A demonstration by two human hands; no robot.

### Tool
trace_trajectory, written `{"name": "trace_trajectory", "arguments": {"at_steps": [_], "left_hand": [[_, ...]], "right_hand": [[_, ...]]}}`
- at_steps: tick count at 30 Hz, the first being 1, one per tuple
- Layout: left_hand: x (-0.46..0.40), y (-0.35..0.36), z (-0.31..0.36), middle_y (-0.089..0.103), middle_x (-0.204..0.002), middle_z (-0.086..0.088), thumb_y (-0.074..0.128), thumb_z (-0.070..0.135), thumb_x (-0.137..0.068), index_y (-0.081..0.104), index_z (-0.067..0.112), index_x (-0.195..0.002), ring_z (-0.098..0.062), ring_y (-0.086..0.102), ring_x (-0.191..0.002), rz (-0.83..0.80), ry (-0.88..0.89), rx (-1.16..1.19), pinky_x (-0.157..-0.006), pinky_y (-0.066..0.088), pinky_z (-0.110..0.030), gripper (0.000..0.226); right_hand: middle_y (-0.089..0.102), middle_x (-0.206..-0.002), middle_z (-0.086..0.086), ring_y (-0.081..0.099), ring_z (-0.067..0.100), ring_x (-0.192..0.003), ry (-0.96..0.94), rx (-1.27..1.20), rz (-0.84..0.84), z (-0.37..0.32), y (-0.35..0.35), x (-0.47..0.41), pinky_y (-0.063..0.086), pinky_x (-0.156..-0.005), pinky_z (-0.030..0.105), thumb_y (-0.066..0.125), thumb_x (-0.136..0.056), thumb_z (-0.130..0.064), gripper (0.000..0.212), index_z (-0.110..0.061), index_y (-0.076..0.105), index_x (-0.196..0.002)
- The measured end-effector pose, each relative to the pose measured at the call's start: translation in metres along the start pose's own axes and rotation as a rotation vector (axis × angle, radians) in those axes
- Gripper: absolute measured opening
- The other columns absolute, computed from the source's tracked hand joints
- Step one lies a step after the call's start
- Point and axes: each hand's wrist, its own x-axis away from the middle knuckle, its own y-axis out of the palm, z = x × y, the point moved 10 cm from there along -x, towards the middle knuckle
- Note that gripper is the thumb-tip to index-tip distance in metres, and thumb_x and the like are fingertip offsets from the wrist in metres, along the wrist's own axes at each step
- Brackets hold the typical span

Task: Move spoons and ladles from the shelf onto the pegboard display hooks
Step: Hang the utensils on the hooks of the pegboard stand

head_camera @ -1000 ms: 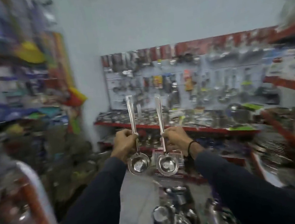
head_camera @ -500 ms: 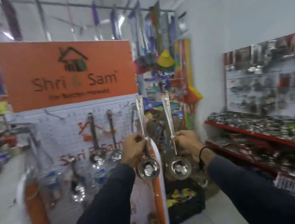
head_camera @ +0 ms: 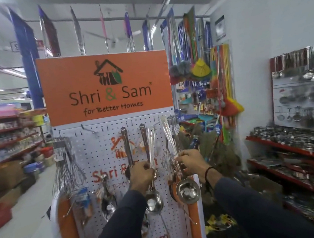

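A white pegboard under an orange sign stands straight ahead. My left hand grips a steel ladle by its handle, bowl down, right in front of the board. My right hand holds a second steel ladle, its handle tilted up to the left near the board's right edge. Two ladles hang from upper hooks behind my left hand. The steelware shelf is off to the right.
Whisks hang at the board's left, more whisks at its right, and spoons lower down. Brooms and mops hang behind. Red store shelves line the left aisle.
The view has swung left from the steelware shelf to face the pegboard closely. Both hands still carry their ladles, which are now up against the board.
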Motion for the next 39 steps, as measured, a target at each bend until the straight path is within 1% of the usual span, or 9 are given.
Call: {"name": "trace_trajectory", "arguments": {"at_steps": [3,6,16,21,23,26,30,33,39], "left_hand": [[-0.009,0.003,-0.001,0.067,-0.098,-0.012,0.060,0.008,-0.095,0.063,0.009,-0.090,-0.024,0.061,-0.083,0.006,-0.001,0.021,-0.072,0.052,-0.033,0.007],[-0.019,0.002,-0.003,0.067,-0.101,-0.015,0.058,0.008,-0.096,0.066,0.004,-0.099,-0.023,0.059,-0.079,0.011,0.003,0.032,-0.061,0.049,-0.027,0.009],[-0.047,0.005,-0.019,0.064,-0.093,-0.005,0.060,0.010,-0.097,0.056,0.022,-0.082,-0.014,0.058,-0.071,-0.020,-0.009,0.018,-0.054,0.044,-0.022,0.020],[-0.064,0.006,-0.025,0.069,-0.100,-0.010,0.061,0.016,-0.096,0.064,0.017,-0.095,-0.028,0.066,-0.089,-0.010,-0.026,0.003,-0.087,0.058,-0.047,0.003],[-0.070,0.009,-0.026,0.070,-0.102,-0.012,0.061,0.016,-0.096,0.066,0.013,-0.101,-0.032,0.069,-0.096,-0.022,-0.029,0.015,-0.092,0.057,-0.052,0.008],[-0.090,0.014,-0.034,0.072,-0.100,-0.011,0.061,0.017,-0.095,0.068,0.012,-0.100,-0.033,0.071,-0.094,-0.025,-0.044,0.014,-0.089,0.059,-0.053,0.009],[-0.128,0.017,-0.046,0.074,-0.093,-0.005,0.063,0.022,-0.094,0.073,0.018,-0.099,-0.024,0.070,-0.081,0.043,-0.024,-0.060,-0.071,0.060,-0.041,0.011],[-0.156,0.020,-0.055,0.073,-0.087,-0.002,0.063,0.025,-0.096,0.074,0.016,-0.095,-0.007,0.056,-0.062,0.104,0.037,-0.156,-0.050,0.037,-0.025,0.015],[-0.176,0.027,-0.049,0.073,-0.090,-0.009,0.064,0.017,-0.095,0.075,0.006,-0.097,-0.017,0.058,-0.072,0.104,0.213,-0.331,-0.053,0.036,-0.020,0.016]], "right_hand": [[0.072,-0.082,0.017,0.064,0.018,-0.055,0.027,-0.033,-0.027,0.004,0.003,-0.005,0.053,-0.052,0.029,0.073,-0.090,-0.011,0.008,-0.004,0.072,-0.086],[0.072,-0.076,0.006,0.061,0.007,-0.039,0.040,-0.032,-0.049,0.005,0.005,-0.010,0.045,-0.037,0.020,0.070,-0.093,-0.011,0.023,0.009,0.069,-0.105],[0.080,-0.091,0.016,0.066,0.017,-0.059,0.006,0.076,-0.165,0.010,0.033,-0.033,0.052,-0.056,0.031,0.071,-0.092,-0.016,0.020,0.003,0.072,-0.094],[0.073,-0.088,0.015,0.053,0.024,-0.072,-0.014,0.112,-0.123,0.007,0.043,-0.051,0.046,-0.070,0.038,0.071,-0.092,-0.022,0.020,-0.004,0.077,-0.089],[0.065,-0.080,0.013,0.050,0.023,-0.071,-0.016,0.154,-0.113,0.008,0.048,-0.058,0.045,-0.065,0.035,0.070,-0.093,-0.023,0.021,-0.004,0.077,-0.089],[0.071,-0.077,0.009,0.055,0.017,-0.061,-0.007,0.170,-0.081,0.015,0.062,-0.077,0.045,-0.054,0.027,0.069,-0.094,-0.021,0.017,-0.012,0.075,-0.081],[0.078,-0.102,0.019,0.076,0.032,-0.092,0.014,0.125,-0.031,0.028,0.090,-0.111,0.062,-0.085,0.044,0.069,-0.093,-0.016,0.012,-0.006,0.075,-0.089],[0.078,-0.099,0.014,0.075,0.031,-0.097,-0.047,0.229,0.020,0.035,0.106,-0.139,0.062,-0.088,0.045,0.066,-0.094,-0.019,0.016,-0.017,0.073,-0.079],[0.078,-0.095,0.000,0.073,0.022,-0.094,-0.050,0.245,0.091,0.045,0.116,-0.164,0.061,-0.090,0.045,0.066,-0.089,-0.021,0.015,-0.018,0.078,-0.097]]}}
